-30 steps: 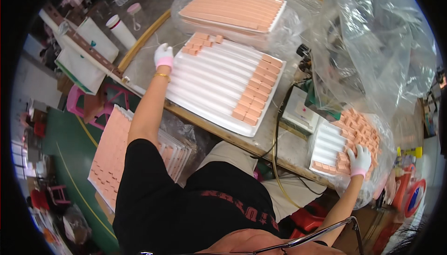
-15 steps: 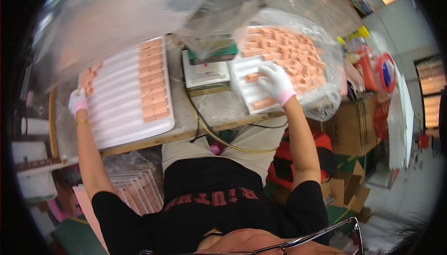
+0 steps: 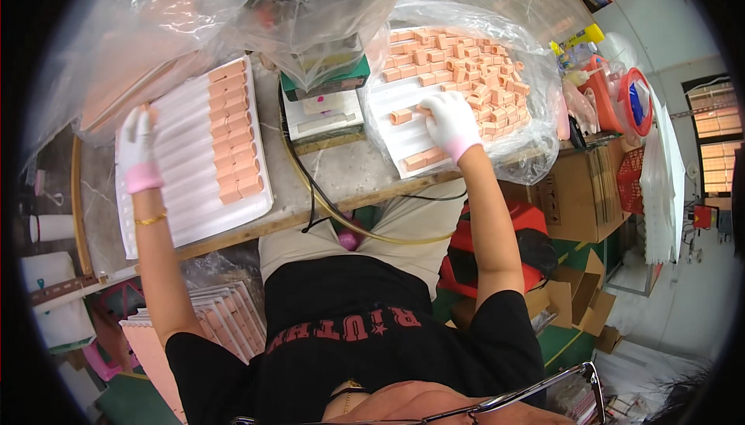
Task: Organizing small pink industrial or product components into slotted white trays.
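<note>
My left hand (image 3: 140, 149), in a white glove with a pink cuff, is over the left side of a white ridged tray (image 3: 174, 169). Its fingers are closed on a small peach block (image 3: 151, 114), mostly hidden. A column of peach blocks (image 3: 233, 134) fills that tray's right side. My right hand (image 3: 452, 124), gloved alike, pinches another peach block (image 3: 424, 110) above a second white tray (image 3: 388, 99). A loose block (image 3: 400, 117) lies just left of those fingertips. Many more blocks (image 3: 489, 76) are heaped on this tray's right side, some in rows.
Clear plastic sheeting (image 3: 194, 6) hangs over the table's back. Between the trays stand a green-and-white box-like device (image 3: 326, 99) and cables (image 3: 299, 165). Cardboard boxes (image 3: 582, 200) and a red basket (image 3: 636, 103) are at the right; stacked trays (image 3: 225, 312) stand below left.
My left hand has moved up the tray, and the small group of blocks beside it no longer shows there. My right hand has closed on a block. The view has shifted slightly.
</note>
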Demonstrator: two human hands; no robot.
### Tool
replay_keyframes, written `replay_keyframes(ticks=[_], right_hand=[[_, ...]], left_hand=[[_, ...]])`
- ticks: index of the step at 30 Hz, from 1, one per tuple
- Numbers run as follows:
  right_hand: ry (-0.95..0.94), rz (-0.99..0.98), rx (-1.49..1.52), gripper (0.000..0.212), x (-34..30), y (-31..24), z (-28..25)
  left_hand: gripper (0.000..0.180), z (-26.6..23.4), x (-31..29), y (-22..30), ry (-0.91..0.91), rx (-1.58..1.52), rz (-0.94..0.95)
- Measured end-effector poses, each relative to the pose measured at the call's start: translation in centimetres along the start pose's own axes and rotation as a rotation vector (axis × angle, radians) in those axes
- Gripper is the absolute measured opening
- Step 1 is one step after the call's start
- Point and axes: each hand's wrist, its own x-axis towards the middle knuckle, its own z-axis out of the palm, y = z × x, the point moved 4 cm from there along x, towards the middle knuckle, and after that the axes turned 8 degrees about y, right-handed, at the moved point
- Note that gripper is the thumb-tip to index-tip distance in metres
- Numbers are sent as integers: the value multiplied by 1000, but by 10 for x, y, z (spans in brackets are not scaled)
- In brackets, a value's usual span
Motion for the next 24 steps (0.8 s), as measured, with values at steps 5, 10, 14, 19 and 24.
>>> replay_keyframes(ticks=[5,10,14,19,24], right_hand=[[179,329,647,35,3,-42,-26],[98,83,636,48,20,-120,-29],[48,-38,631,49,26,-125,-23],[-98,-65,619,55,24,-135,-10],[59,317,917,48,22,-117,28]], left_hand=[[33,90,-120,31,-644,-61,-381],[38,148,-193,3,-756,-406,-809],[37,154,-200,0,-779,-350,-791],[37,153,-206,-4,-811,-439,-821],[41,161,-217,-18,-693,-822,-1000]])
